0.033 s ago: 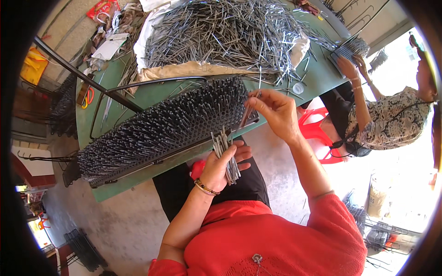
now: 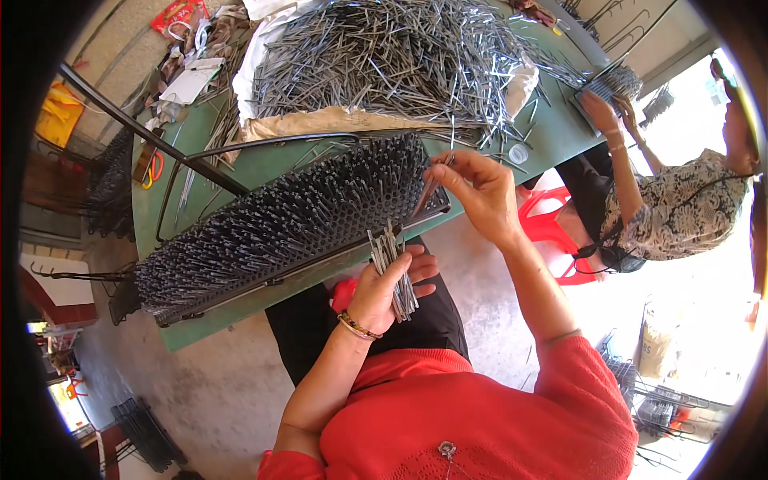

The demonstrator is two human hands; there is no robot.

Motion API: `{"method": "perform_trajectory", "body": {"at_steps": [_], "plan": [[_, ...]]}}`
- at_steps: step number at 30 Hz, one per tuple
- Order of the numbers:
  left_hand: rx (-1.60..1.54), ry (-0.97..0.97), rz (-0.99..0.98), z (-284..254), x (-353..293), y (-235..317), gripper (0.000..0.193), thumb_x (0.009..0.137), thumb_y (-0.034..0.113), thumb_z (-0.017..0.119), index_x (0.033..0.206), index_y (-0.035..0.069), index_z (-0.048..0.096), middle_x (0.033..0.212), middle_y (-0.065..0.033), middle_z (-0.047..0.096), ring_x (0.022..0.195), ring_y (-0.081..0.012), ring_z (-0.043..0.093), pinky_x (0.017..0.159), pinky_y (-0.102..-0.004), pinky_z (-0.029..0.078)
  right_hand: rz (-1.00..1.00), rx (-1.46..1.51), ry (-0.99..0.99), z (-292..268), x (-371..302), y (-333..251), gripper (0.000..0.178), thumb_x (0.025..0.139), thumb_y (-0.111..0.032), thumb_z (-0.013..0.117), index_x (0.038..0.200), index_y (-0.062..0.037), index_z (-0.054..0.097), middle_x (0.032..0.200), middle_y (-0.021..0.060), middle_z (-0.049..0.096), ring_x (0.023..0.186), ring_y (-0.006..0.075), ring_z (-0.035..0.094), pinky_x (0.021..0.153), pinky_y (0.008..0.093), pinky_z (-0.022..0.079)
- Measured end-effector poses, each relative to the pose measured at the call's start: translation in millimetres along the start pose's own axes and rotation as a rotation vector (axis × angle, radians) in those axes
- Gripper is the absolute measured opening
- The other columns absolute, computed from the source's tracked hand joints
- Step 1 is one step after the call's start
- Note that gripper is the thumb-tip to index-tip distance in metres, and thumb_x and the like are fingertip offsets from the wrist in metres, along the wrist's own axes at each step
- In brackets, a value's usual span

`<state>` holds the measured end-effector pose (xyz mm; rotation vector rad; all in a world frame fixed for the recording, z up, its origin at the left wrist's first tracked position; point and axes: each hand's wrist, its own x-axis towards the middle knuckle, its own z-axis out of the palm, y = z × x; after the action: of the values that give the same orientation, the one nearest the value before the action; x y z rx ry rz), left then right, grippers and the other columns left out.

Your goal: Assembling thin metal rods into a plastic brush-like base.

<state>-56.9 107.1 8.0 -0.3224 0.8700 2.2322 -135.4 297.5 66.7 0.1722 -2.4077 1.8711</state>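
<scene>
My left hand holds a bundle of thin metal rods, thumb across them and the other fingers partly spread. At the right end of a long black rack, my right hand pinches a thin rod between thumb and fingertips. The rod slants down toward the rack's holes; whether its lower tip sits in one I cannot tell. Upright rods fill most of the rack in dense rows, while bare holes show along its near right part. The rack lies slantwise along the table's near edge.
A large heap of loose rods lies on a cloth on the green table. Orange-handled scissors lie at the left. A round clear lid rests near the right edge. Beyond it, a co-worker handles another rack, near a red stool.
My right hand has shifted very slightly, with the rod still pinched. The left hand and its bundle stay put. At the right, the co-worker's hands have moved a little.
</scene>
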Motion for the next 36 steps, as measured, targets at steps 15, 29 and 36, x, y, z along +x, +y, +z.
{"method": "perform_trajectory", "body": {"at_steps": [15, 29, 36], "plan": [[0.057, 0.039, -0.003, -1.7, -7.1, -3.8, 0.028, 0.095, 0.023, 0.055, 0.117, 0.005, 0.053, 0.101, -0.0125, 0.065, 0.091, -0.0201, 0.065, 0.073, -0.0342, 0.056, -0.330, -0.187, 0.134, 36.6, 13.0, -0.1, 0.018, 0.081, -0.011, 0.071, 0.097, -0.0028, 0.067, 0.077, 0.0077, 0.066, 0.067, 0.0129, 0.059, 0.065, 0.0272, 0.049], [0.058, 0.035, -0.028, -3.9, -9.1, -6.5, 0.026, 0.096, 0.022, 0.053, 0.116, 0.005, 0.054, 0.099, -0.0109, 0.066, 0.088, -0.0190, 0.066, 0.072, -0.0328, 0.056, -0.417, -0.262, 0.005, 66.3, 15.3, 3.9, 0.018, 0.080, -0.008, 0.071, 0.098, -0.0037, 0.067, 0.083, 0.0089, 0.068, 0.073, 0.0169, 0.064, 0.065, 0.0285, 0.051], [0.051, 0.030, -0.030, -4.1, -8.8, -7.9, 0.026, 0.096, 0.022, 0.053, 0.116, 0.005, 0.054, 0.098, -0.0108, 0.066, 0.087, -0.0185, 0.066, 0.071, -0.0322, 0.056, -0.479, -0.325, -0.117, 62.2, 18.6, -4.3, 0.018, 0.080, -0.006, 0.070, 0.098, -0.0033, 0.066, 0.089, 0.0106, 0.067, 0.081, 0.0241, 0.065, 0.071, 0.0319, 0.051]]}}
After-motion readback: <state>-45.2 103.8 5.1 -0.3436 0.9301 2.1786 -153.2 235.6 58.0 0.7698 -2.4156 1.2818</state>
